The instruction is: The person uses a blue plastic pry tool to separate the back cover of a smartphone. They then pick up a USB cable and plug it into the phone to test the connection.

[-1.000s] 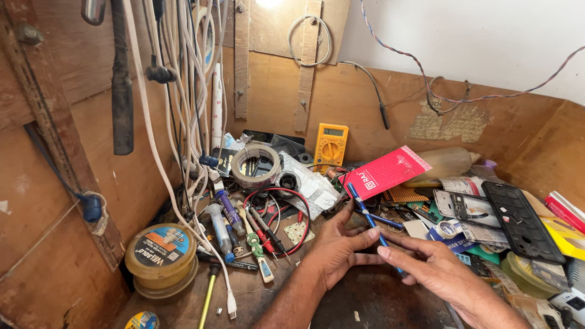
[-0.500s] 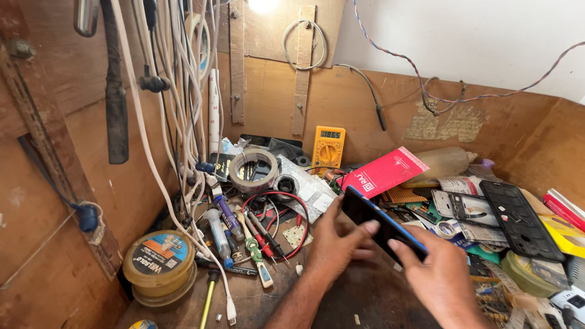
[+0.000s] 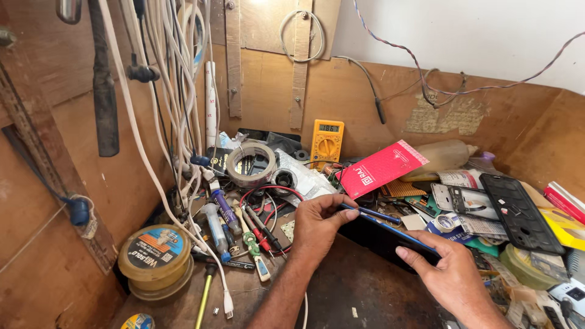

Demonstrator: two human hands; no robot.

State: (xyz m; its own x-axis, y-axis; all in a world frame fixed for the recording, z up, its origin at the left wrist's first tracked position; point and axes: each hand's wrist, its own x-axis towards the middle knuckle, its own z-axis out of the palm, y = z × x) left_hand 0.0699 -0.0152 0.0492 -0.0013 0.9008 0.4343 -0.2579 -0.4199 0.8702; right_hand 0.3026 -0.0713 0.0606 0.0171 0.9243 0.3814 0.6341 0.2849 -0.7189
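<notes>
Hands grip a blue-edged smartphone (image 3: 390,234), tilted on edge above the dark bench (image 3: 365,292). Right hand (image 3: 454,277), at 5 o'clock, has fingers closed on the lower end; left hand (image 3: 317,222), at 9 o'clock, pinches the upper edge. Beyond at 12 o'clock: red packet (image 3: 381,167). Farther at 11 o'clock: yellow multimeter (image 3: 326,141).

I see a red rectangular packet (image 3: 381,168) leaning mid-bench, a yellow multimeter (image 3: 327,142) with a small grey screen against the back board, and a round yellow-labelled tin (image 3: 156,259) front left
</notes>
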